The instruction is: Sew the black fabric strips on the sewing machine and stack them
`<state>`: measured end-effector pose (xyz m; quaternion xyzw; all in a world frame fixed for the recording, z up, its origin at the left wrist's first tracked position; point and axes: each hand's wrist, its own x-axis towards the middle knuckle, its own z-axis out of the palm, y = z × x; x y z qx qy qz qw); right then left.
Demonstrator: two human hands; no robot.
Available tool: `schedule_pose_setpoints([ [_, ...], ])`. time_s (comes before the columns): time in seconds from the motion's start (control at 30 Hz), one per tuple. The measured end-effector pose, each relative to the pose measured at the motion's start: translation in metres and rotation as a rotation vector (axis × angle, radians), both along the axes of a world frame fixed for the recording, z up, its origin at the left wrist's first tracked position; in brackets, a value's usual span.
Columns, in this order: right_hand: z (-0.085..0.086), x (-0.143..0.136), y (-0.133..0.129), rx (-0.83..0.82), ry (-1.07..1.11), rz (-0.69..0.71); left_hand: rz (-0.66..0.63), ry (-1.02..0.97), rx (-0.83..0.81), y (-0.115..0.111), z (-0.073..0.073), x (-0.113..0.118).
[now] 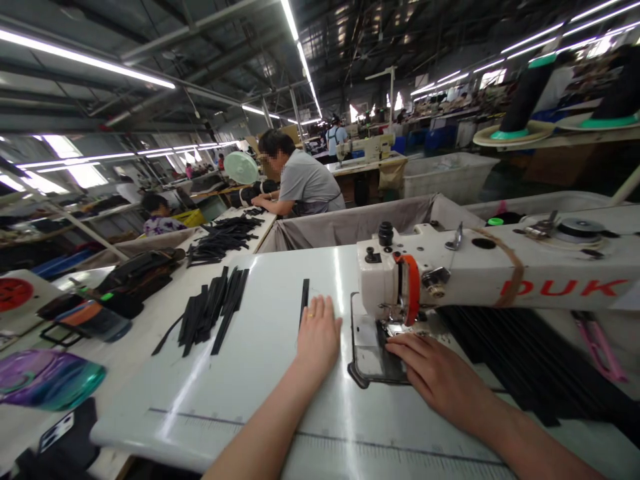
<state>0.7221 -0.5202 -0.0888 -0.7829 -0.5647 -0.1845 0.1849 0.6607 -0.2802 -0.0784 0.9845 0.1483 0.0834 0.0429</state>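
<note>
A black strip [305, 293] lies on the white sewing table [270, 373], its near end at the extended, ungripping fingers of the left hand [319, 333]. The right hand's [437, 373] fingertips reach beside the presser foot [395, 328], loosely bent; whether they pinch anything is unclear.

The lower end of the single black strip [305, 293] is hidden under the left hand [318, 333]. What lies beneath the fingers of the right hand [447, 377], near the needle, I cannot tell. Beyond the left edge of the table [270, 300], the purple container [47, 379] is cut off by the view. Distant workers [335, 137] are blurred.
</note>
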Motion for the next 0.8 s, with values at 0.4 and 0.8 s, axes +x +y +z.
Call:
schedule_pose_setpoints([
  [0.4,-0.001,-0.001,0.002,0.011,0.012,-0.012,-0.606,-0.101,-0.186,0.0,0.005,0.036],
  [0.8,0.011,-0.007,0.0,-0.048,0.143,0.074,-0.332,-0.043,-0.167,-0.026,0.013,0.011],
])
